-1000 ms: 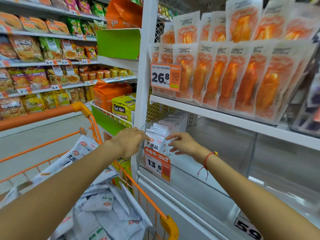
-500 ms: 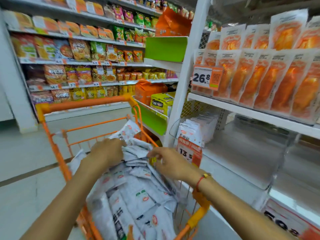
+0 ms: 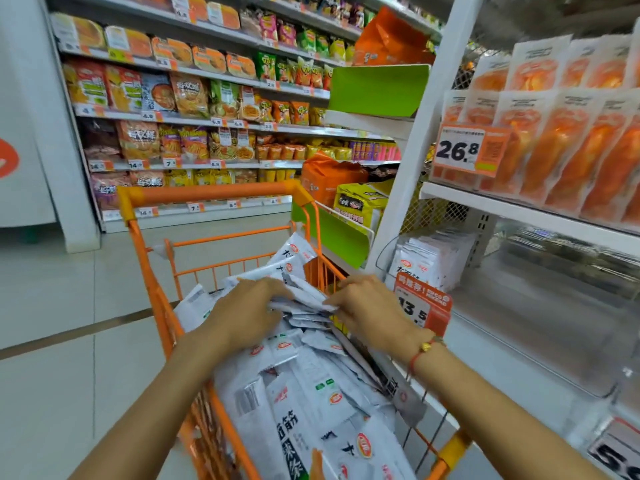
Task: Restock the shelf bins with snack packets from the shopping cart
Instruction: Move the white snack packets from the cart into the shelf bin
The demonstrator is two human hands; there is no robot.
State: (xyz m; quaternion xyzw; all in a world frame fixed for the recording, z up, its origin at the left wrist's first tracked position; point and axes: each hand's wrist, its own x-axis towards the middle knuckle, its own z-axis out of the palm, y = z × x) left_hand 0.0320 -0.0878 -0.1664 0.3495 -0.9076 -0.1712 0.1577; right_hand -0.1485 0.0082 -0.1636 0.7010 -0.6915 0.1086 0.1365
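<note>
An orange shopping cart [image 3: 152, 292] in front of me is heaped with white snack packets [image 3: 311, 386]. My left hand [image 3: 246, 313] grips a bunch of these packets at the far end of the heap, fingers curled over their edges. My right hand [image 3: 370, 310] pinches the same bunch from the right side. To the right, a shelf bin [image 3: 485, 344] holds a short row of the same white packets [image 3: 429, 258], standing upright behind an orange 13.5 price tag [image 3: 420, 303]. Most of that bin is bare.
Above the bin a shelf carries orange packets [image 3: 561, 140] with a 26.8 tag [image 3: 464, 150]. A white upright post [image 3: 408, 161] and green side panels [image 3: 377, 90] stand between cart and bin. Across the aisle are snack shelves [image 3: 194, 112]; tiled floor [image 3: 52, 306] lies left.
Both hands left the packets in the shelf bin and swung left to the cart. They now grasp a bunch of packets on the heap, and my view turned left with them.
</note>
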